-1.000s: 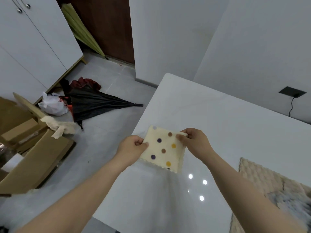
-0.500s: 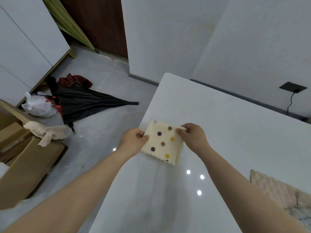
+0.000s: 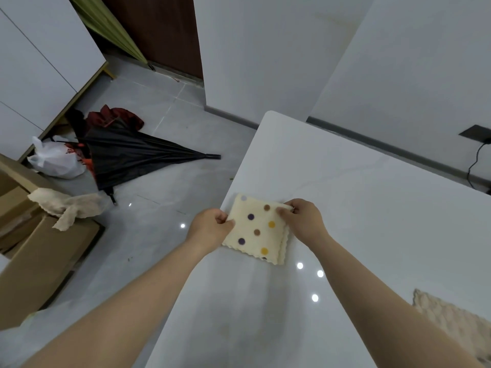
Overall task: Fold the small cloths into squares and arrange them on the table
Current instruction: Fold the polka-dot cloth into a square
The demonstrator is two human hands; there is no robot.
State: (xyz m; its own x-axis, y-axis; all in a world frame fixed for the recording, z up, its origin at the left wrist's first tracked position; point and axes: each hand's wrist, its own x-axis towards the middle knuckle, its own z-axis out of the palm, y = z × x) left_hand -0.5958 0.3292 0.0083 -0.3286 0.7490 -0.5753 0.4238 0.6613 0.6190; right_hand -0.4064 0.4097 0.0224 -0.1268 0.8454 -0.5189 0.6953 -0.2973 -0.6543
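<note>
A small cream cloth (image 3: 259, 229) with purple, brown and yellow dots is folded into a square at the left edge of the glossy white table (image 3: 358, 208). My left hand (image 3: 211, 228) pinches its left edge between thumb and curled fingers. My right hand (image 3: 303, 217) pinches its far right corner. The cloth's near scalloped edge shows two layers; whether it rests flat on the tabletop I cannot tell. A beige textured cloth (image 3: 451, 322) lies at the table's near right, partly cut off by the frame.
Left of the table is grey tiled floor with a black umbrella (image 3: 132, 155), a white plastic bag (image 3: 54, 160) and cardboard boxes (image 3: 39, 261) with a beige rag (image 3: 66, 204) draped on them. A white wall stands behind the table.
Both hands have carried the folded cloth a little further away along the table's left edge. The view has swung left, so less of the beige cloth shows.
</note>
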